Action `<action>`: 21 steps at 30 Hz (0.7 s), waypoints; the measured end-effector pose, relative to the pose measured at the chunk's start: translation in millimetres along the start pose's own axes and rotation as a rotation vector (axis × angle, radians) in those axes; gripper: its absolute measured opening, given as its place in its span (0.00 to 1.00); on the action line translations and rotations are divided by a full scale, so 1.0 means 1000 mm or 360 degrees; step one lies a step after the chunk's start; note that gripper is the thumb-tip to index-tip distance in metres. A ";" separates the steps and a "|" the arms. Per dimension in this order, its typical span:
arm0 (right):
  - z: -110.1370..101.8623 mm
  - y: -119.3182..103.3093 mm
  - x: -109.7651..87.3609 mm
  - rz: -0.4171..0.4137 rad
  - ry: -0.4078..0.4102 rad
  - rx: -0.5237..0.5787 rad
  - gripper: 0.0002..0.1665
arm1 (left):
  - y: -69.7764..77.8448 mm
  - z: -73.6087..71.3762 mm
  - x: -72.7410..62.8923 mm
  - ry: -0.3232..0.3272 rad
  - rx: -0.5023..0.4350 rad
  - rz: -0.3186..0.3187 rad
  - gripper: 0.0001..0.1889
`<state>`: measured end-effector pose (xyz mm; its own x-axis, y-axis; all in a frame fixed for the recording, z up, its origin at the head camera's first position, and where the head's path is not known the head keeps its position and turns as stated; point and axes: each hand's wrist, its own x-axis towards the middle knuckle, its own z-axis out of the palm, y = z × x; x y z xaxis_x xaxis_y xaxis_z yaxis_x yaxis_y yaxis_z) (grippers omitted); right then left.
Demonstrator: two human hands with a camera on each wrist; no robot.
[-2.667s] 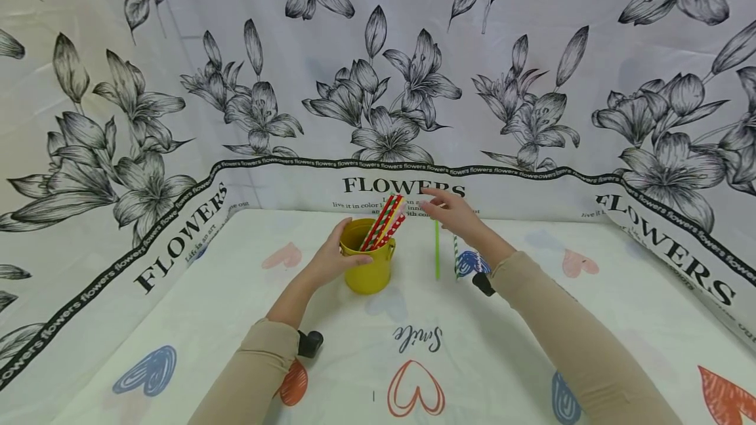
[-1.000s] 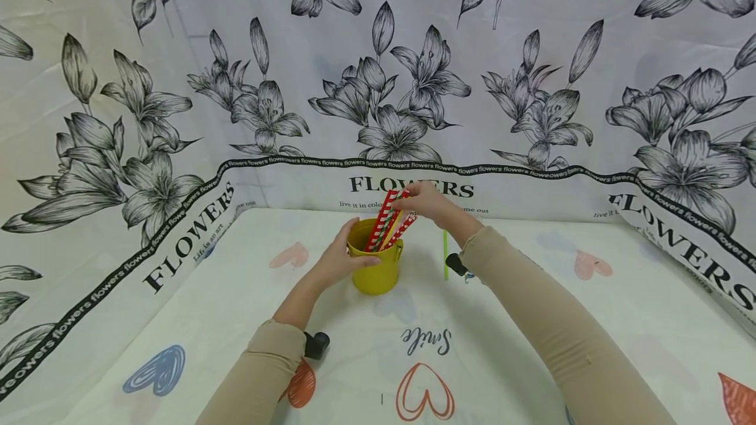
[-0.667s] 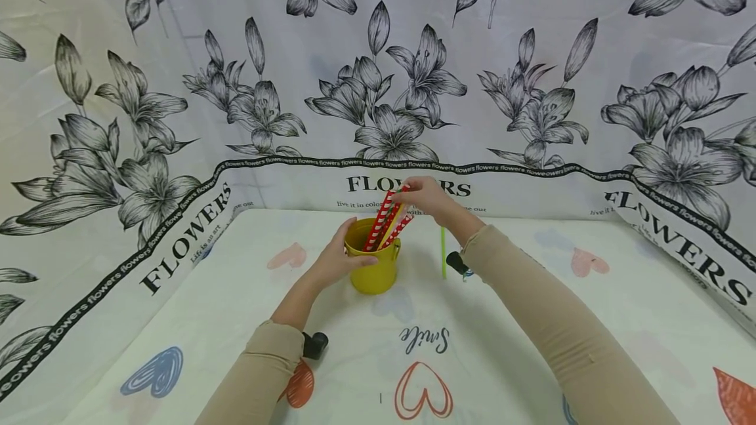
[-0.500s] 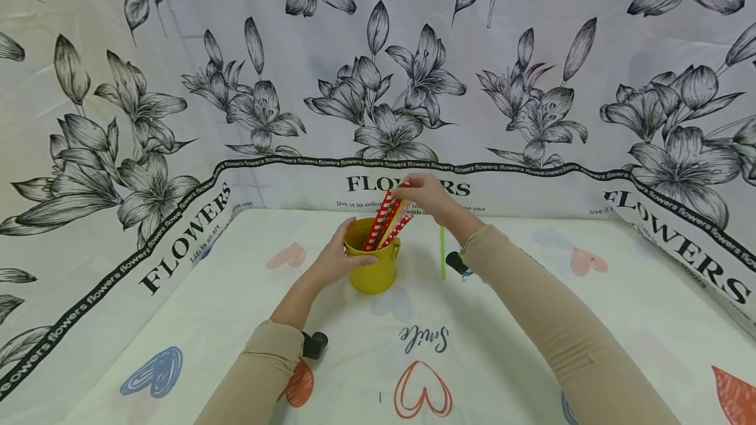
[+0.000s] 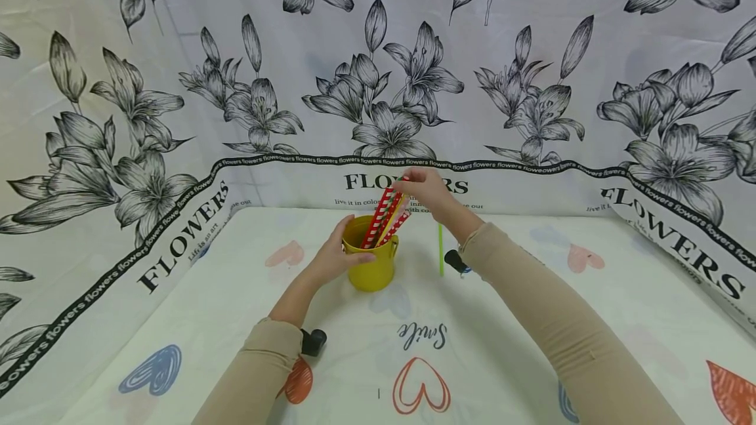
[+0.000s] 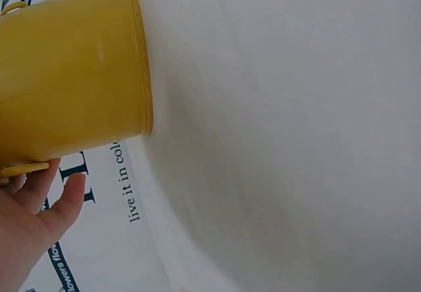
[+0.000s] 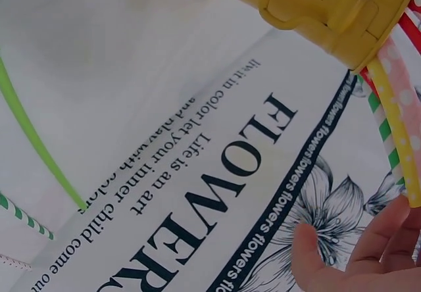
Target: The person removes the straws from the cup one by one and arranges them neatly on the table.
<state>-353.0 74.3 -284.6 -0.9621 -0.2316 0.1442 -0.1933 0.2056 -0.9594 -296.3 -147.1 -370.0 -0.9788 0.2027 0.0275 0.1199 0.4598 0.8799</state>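
My left hand (image 5: 331, 260) grips one yellow bucket (image 5: 372, 274); my right hand (image 5: 430, 190) pinches patterned straws (image 5: 376, 218). Risk: a snagged straw could tip it.

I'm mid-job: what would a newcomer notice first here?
Probably the round, bright yellow bucket at centre, held by the left hand. Next, the red-and-white patterned straws leaning from it toward the right hand. A slim lime-green straw lies to the right.
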 end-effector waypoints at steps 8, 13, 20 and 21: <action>0.001 -0.002 0.001 -0.0064 0.0058 0.0080 0.08 | -0.001 0.000 0.001 -0.0001 -0.0011 0.0018 0.54; -0.005 -0.009 -0.001 -0.0116 0.0133 0.0102 0.07 | 0.000 0.002 0.001 0.0002 -0.0003 0.0013 0.53; -0.018 -0.021 -0.004 -0.0226 0.0238 0.0181 0.08 | 0.000 0.001 0.001 0.0007 0.0029 0.0004 0.53; -0.020 -0.023 -0.005 -0.0251 0.0249 0.0198 0.07 | 0.000 0.001 0.001 0.0008 0.0034 0.0003 0.53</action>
<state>-347.5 90.2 -258.3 -0.9419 -0.0998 0.3208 -0.3274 0.0578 -0.9431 -296.7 -146.1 -370.8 -0.9795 0.1992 0.0316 0.1252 0.4776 0.8696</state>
